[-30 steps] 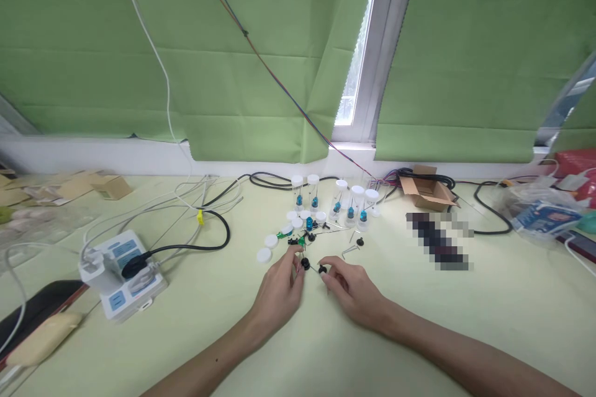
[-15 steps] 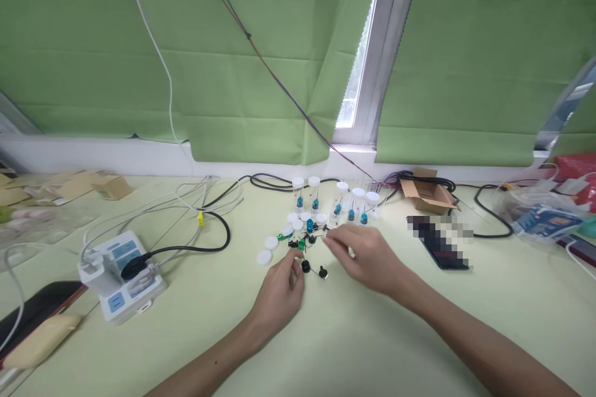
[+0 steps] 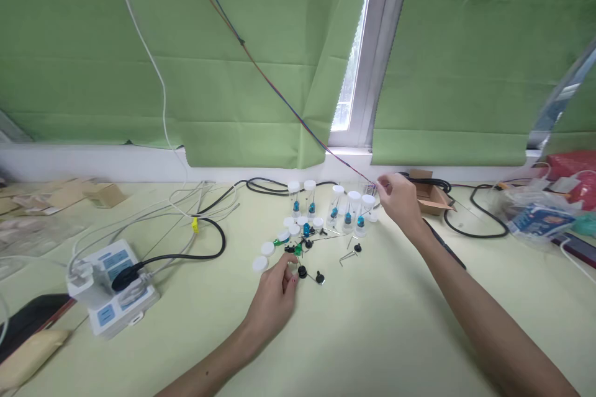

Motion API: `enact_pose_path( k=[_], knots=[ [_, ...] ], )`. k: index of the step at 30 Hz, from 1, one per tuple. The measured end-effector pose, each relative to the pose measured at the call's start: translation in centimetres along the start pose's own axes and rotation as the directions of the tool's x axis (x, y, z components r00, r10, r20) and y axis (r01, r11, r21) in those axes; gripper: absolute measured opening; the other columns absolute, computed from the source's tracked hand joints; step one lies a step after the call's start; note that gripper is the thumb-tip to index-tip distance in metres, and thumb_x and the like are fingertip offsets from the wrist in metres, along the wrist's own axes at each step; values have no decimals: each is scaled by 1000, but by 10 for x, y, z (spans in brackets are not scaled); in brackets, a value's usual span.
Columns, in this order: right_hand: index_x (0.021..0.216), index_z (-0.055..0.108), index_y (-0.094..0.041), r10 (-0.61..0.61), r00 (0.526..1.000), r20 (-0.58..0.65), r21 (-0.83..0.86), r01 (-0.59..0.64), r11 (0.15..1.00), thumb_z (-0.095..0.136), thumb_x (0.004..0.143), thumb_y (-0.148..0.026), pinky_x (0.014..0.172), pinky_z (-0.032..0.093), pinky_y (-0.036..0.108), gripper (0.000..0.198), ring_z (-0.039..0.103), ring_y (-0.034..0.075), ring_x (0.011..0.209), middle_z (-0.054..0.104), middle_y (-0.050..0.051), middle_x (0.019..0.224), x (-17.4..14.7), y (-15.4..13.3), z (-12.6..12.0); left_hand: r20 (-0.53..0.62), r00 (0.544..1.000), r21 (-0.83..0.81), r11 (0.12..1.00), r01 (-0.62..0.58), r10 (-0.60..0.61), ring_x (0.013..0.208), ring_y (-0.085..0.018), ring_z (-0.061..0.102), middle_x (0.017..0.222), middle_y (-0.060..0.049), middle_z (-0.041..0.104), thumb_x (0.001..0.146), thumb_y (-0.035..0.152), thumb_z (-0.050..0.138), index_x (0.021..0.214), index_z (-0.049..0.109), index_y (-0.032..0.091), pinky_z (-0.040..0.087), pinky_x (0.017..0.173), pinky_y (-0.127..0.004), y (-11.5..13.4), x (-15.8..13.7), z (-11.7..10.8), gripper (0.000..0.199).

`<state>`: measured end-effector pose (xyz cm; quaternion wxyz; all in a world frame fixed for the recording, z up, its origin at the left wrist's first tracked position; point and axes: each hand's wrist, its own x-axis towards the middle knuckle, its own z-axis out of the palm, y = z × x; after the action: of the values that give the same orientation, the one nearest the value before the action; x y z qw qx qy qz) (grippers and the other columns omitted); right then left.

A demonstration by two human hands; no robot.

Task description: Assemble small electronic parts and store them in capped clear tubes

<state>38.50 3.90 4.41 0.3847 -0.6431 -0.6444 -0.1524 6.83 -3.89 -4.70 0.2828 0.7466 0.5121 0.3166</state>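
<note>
My right hand (image 3: 399, 201) reaches to the back right of the row of tubes. Its fingers close round what looks like a clear tube (image 3: 370, 188), seen only faintly against the cables. My left hand (image 3: 272, 298) rests on the table with its fingers pinched together. At its fingertips is a small green part (image 3: 298, 250); whether they grip it or another piece is hidden. Just right of them lies a black knob-like part (image 3: 302, 272), with another black part (image 3: 320, 277) beyond. Several capped clear tubes (image 3: 335, 206) stand behind, with blue pieces inside.
White round caps (image 3: 267, 249) lie left of the small parts. Bent metal keys (image 3: 347, 256) and a black knob (image 3: 357, 248) lie to the right. A power strip (image 3: 123, 288) with cables is at left. At right are an open cardboard box (image 3: 433, 197) and a dark phone (image 3: 444, 243).
My right hand has moved from the small parts to the back right, uncovering bent metal keys and a black knob. My left hand stays beside the green part. The view has shifted slightly.
</note>
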Motion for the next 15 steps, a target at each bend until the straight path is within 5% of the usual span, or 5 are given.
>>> enact_pose_path(
  k=[15],
  knots=[
    [111, 63, -18, 156, 952, 265, -214, -100, 972, 56, 91, -16, 70, 42, 29, 21, 66, 27, 97, 71, 11, 100, -4, 4, 9, 16, 999, 31, 999, 30, -31, 59, -16, 43, 67, 4, 44, 92, 33, 43, 105, 53, 23, 34, 56, -25, 0, 2, -2, 19]
  ],
)
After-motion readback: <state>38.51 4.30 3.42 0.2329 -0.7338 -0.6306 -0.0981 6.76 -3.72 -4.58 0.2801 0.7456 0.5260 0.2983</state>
